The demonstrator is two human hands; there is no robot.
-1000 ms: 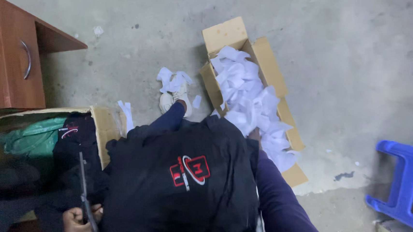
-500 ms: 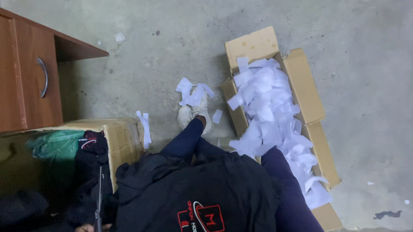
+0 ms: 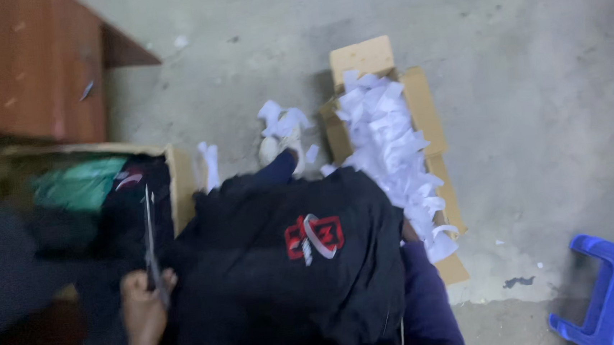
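Observation:
A black garment (image 3: 285, 268) with a red and white emblem lies spread over my lap. My left hand (image 3: 142, 306) sits at its left edge, closed around the handles of a pair of scissors (image 3: 149, 237) whose blades point up and away. My right arm in a dark blue sleeve (image 3: 424, 301) runs under the garment's right side; the right hand itself is hidden beneath the cloth. The frame is blurred.
An open cardboard box (image 3: 178, 181) at left holds dark and green cloth. Another cardboard box (image 3: 429, 113) to the right is full of white paper scraps, with more scraps by my shoe (image 3: 280, 142). A wooden cabinet (image 3: 33, 62) stands top left, a blue plastic stool (image 3: 610, 288) bottom right.
The view has swung back down and right, so the stool shows again. The garment sits higher in view. My left hand still holds the scissors upright.

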